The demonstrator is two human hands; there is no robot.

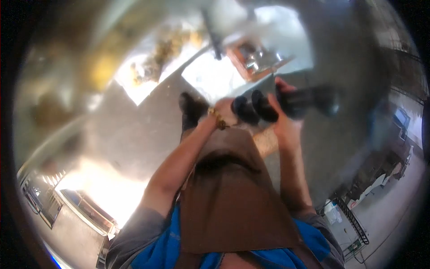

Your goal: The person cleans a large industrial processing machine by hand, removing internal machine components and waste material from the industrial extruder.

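Note:
A long black piece with several wide round flanges along it point(258, 105) lies crosswise in front of me, blurred at its right end. My right hand point(286, 114) is wrapped round its thicker middle, the thumb on the near side and fingertips showing beyond it. My left hand point(226, 111), with a gold-coloured bracelet at the wrist, is closed at the left end of the piece. Its fingers are partly hidden and smeared there. Below both hands hangs a brown apron point(237, 204) over my blue and grey top.
Beyond my hands, a reddish-brown box or frame point(239, 65) with shiny contents sits on a bright white surface point(204, 74). Another white sheet point(139, 92) at the left bears yellowish items. A dark shoe point(190, 105) shows on the grey floor point(125, 130). A black rack point(351, 217) stands at lower right.

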